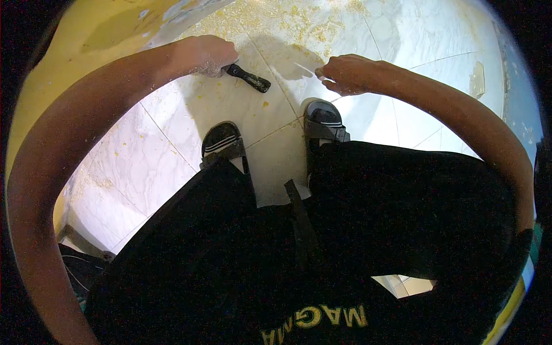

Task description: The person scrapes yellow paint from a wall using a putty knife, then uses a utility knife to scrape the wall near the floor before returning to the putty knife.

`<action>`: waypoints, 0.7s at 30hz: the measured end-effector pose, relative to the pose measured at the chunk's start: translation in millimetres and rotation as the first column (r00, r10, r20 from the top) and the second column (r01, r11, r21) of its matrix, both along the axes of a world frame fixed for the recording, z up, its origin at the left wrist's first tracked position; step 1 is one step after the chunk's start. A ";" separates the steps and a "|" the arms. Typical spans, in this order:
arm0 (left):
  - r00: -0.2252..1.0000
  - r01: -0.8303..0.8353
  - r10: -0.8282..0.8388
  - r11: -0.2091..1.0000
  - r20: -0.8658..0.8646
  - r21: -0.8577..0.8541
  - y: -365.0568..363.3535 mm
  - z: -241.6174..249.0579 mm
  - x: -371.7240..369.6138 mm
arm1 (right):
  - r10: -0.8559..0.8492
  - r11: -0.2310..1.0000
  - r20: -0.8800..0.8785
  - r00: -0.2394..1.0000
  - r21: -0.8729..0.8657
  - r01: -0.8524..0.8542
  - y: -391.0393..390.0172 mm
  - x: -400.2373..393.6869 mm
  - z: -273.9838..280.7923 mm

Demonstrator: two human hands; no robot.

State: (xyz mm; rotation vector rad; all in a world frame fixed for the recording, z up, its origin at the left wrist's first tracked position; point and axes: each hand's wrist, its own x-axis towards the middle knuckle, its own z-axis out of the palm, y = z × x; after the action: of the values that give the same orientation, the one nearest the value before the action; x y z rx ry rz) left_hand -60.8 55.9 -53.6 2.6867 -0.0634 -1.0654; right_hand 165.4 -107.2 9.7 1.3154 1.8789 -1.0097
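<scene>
My left hand (214,55) is closed around a black-handled scraper (250,79). The butt of its handle sticks out below the fist, angled down to the right, while the blade end is hidden by the hand. To the right, above the other foot, my right hand (348,75) has its fingers curled together. A pale sliver shows at its fingertips; I cannot tell what it is. Both hands are in front of my feet, over the marbled tile floor (270,149).
Yellowish flakes (287,20) litter the floor ahead. A yellow wall with peeled patches (109,29) curves along the left. My sandals (221,141) stand apart on the tiles. A pale flat piece (477,79) is at the right, near a bluish-white surface.
</scene>
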 end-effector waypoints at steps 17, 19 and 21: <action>0.993 -0.094 0.101 0.990 0.059 -0.102 -3.9 7.5 -2.9 | 0.007 1.000 -0.014 1.000 0.014 -0.007 -0.7 2.7 -4.1; 0.994 -0.088 0.093 0.992 0.050 -0.085 -6.1 10.2 -0.6 | 0.010 1.000 -0.013 1.000 0.011 -0.010 -0.8 2.5 -3.7; 0.995 -0.083 0.086 0.994 0.042 -0.070 -7.0 14.1 2.1 | 0.014 1.000 -0.012 1.000 0.008 -0.013 -0.5 3.0 -3.5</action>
State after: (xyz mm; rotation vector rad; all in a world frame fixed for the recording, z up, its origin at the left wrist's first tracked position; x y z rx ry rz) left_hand -58.7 48.9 -39.5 2.6271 0.0062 -0.9608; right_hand 168.4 -107.7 6.2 1.3021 1.8997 -1.0066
